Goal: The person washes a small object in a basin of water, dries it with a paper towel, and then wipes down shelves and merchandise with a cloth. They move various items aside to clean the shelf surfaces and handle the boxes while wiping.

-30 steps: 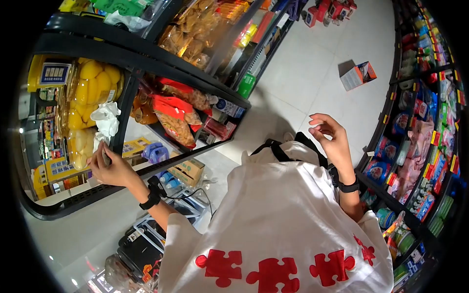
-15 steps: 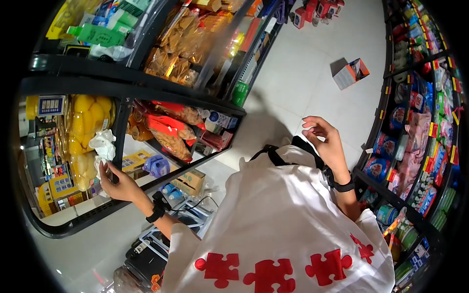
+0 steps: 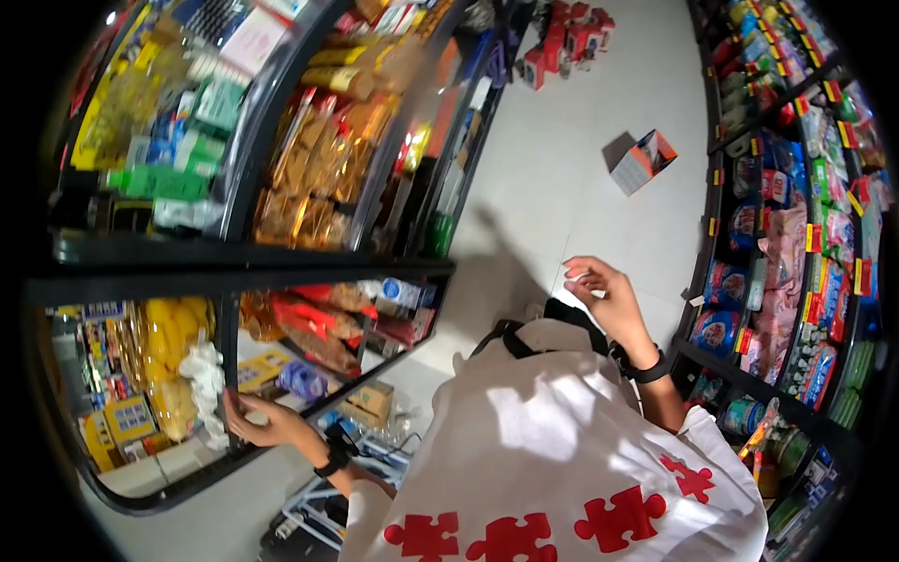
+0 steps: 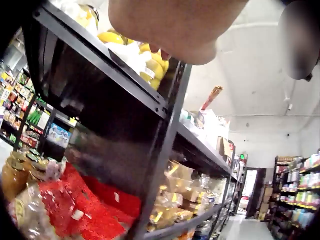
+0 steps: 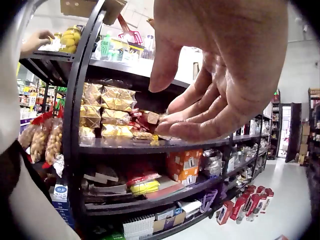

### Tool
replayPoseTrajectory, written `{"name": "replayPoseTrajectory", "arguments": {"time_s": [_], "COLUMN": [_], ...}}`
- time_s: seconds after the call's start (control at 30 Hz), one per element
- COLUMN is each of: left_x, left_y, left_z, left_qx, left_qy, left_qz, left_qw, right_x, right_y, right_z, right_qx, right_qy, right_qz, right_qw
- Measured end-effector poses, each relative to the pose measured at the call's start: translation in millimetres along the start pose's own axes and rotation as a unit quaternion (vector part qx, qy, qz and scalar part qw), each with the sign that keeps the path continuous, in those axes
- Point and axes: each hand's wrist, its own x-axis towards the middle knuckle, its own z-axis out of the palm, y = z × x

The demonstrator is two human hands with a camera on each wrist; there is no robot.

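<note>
My left hand is beside the end of the shelf, its fingers extended toward a crumpled white tissue or thin cloth and holding nothing. That white piece lies against clear jars of yellow fruit on the top shelf. In the right wrist view, the left hand appears at the shelf top near the white piece and a jar. My right hand hangs in the aisle, fingers loosely curled with nothing in them. Its palm side fills the upper part of the right wrist view.
Black shelf racks stand on the left, with gold packets and red-topped food bags. A stocked shelf lines the right side. On the aisle floor are an orange and grey box and several red packages.
My left hand has drawn back from the white crumpled piece, toward my body, its fingers now straighter. The head view has turned, and the shelf sits lower in it. The right hand keeps its loose pose.
</note>
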Motion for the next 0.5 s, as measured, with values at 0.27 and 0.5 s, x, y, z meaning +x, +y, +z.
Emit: {"name": "replayPoseTrajectory", "arguments": {"time_s": [0.27, 0.5], "left_x": [-41.0, -59.4], "left_y": [124.8, 227.4], "left_z": [57.0, 130.2], "left_qx": [-0.168, -0.341], "left_qy": [-0.122, -0.251], "left_qz": [-0.105, -0.165], "left_qw": [0.973, 0.891], "right_x": [25.2, 49.5], "right_y": [0.2, -115.1], "right_z": [-57.7, -150.6], "right_qx": [0.019, 0.071], "right_qy": [0.04, 0.261], "right_qz": [-0.002, -0.257], "right_qw": [0.999, 0.928]}}
